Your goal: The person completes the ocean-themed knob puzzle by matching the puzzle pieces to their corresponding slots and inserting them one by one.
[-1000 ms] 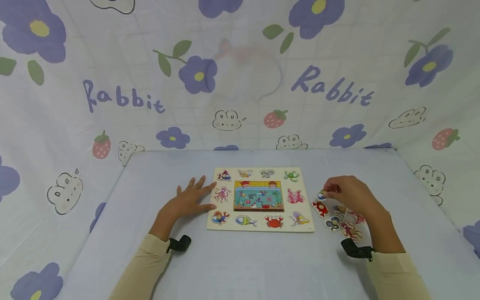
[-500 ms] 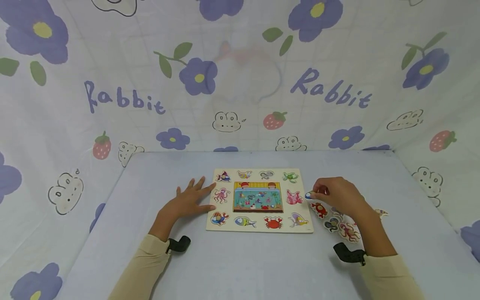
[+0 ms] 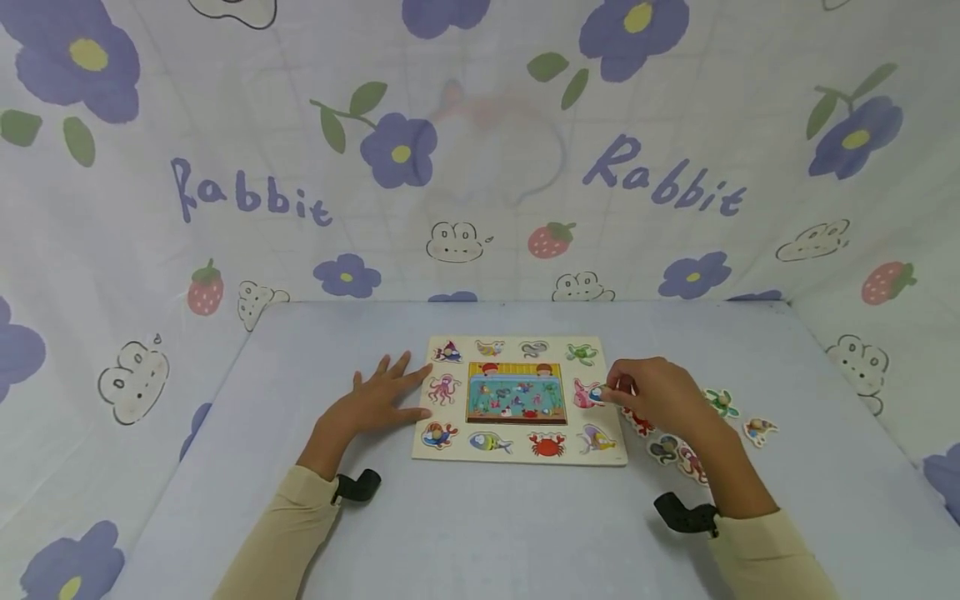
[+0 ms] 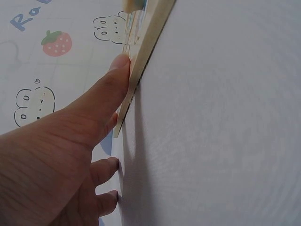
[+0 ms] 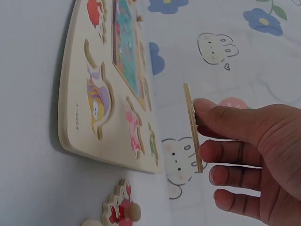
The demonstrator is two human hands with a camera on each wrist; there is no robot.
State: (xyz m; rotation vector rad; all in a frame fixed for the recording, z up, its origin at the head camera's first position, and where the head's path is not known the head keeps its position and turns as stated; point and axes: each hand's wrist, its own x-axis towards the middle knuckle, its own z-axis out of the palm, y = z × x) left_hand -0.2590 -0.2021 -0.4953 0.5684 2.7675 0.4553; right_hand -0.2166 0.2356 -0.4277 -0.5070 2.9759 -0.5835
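Note:
A pale wooden puzzle board (image 3: 457, 453) with sea-animal shapes around a fish-tank picture lies on the table. My left hand (image 3: 375, 406) rests at its left edge, fingers spread; in the left wrist view the thumb (image 4: 120, 63) touches the board's side. My right hand (image 3: 663, 396) pinches a small blue-and-white puzzle piece (image 3: 596, 393) over the board's right edge, overlapping the pink shape in the head view. The right wrist view shows this thin wooden piece (image 5: 193, 127) edge-on, raised above the board, with thumb and fingers on one side.
Loose puzzle pieces lie right of the board, partly under the right forearm: a red crab (image 3: 639, 422), a grey-blue piece (image 3: 663, 450), a red octopus-like one (image 3: 692, 465), a green turtle (image 3: 722, 403) and an orange-and-blue one (image 3: 759, 431). A printed cloth (image 3: 495, 192) hangs behind.
My right hand has carried the blue-and-white puzzle piece left, from above the loose pieces to over the board's right side, uncovering the turtle piece. The left hand stays in place.

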